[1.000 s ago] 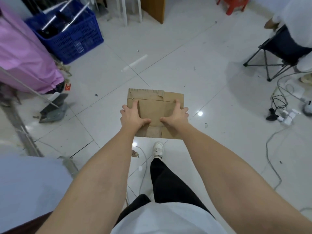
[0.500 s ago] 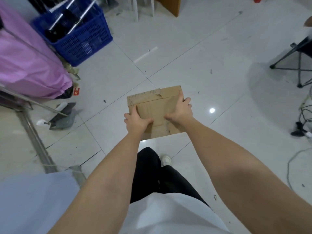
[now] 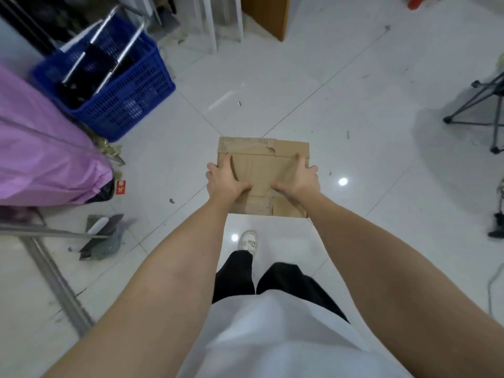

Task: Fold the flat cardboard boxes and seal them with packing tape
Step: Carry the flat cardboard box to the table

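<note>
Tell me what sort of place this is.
Probably a storeroom or informal workroom: a bare tiled floor strewn with scraps, a blue plastic crate holding gear, and a purple-covered rack alongside.

The flat brown cardboard box (image 3: 263, 170) looked matt and papery, its far edge torn rough and showing corrugation. Below it, the white tiled floor (image 3: 313, 85) was smooth and glossy, throwing back bright spots of light. Left of the box, the blue perforated plastic crate (image 3: 120, 96) held shiny metal tubes (image 3: 99, 36), and the purple cloth cover (image 3: 41, 151) nearer the crate had a soft sheen.
</note>
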